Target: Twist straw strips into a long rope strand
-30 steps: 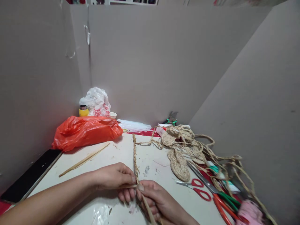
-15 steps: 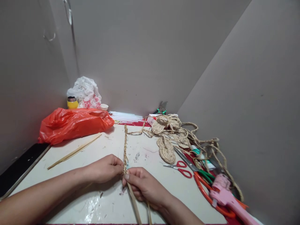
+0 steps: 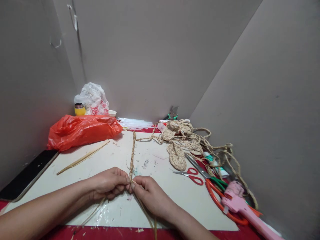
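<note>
A narrow straw braid (image 3: 132,155) runs from the back of the white board (image 3: 110,216) down to my two hands, which meet at its near end. My left hand (image 3: 112,181) pinches the braid's end from the left, fingers closed. From the right, my right hand (image 3: 147,191) closes thumb and forefinger at the same spot. Loose straw strands (image 3: 147,215) trail toward me under my right hand, and another thin strand (image 3: 93,211) hangs below the left. My fingers hide the exact crossing of the strands.
Flat straw strips (image 3: 83,157) lie left, near a black phone (image 3: 28,175) and an orange plastic bag (image 3: 82,131). Coiled braid pieces (image 3: 177,156), small red-handled scissors (image 3: 191,176), large shears (image 3: 200,168) and a pink glue gun (image 3: 236,200) crowd the right. White glue sticks (image 3: 135,123) lie behind.
A strand now hangs on the left under my left hand, where none showed before. Both hands stay at the braid's end, fingers slightly shifted. The view has tilted a little.
</note>
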A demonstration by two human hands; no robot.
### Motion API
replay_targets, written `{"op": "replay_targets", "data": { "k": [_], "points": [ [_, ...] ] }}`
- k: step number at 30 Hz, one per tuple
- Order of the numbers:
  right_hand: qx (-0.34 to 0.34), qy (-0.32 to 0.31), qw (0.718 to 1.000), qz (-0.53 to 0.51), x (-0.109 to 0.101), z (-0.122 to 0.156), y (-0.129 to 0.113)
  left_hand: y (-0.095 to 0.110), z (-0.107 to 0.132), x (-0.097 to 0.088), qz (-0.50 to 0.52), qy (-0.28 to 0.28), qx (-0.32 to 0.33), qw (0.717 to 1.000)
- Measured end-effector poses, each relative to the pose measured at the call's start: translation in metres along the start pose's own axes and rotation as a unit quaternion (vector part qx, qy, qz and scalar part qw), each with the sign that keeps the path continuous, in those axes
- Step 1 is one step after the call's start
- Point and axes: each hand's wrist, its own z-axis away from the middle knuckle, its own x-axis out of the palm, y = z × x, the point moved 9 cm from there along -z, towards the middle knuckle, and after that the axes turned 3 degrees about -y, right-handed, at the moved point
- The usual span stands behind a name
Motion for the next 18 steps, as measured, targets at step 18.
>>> {"op": "replay_targets", "data": {
  "k": [18],
  "points": [
    [0.04,0.04,0.99,0.132,-0.01,0.013,-0.009,-0.002,-0.007,-0.01,-0.042,0.155,0.126,0.979]
  ]
}}
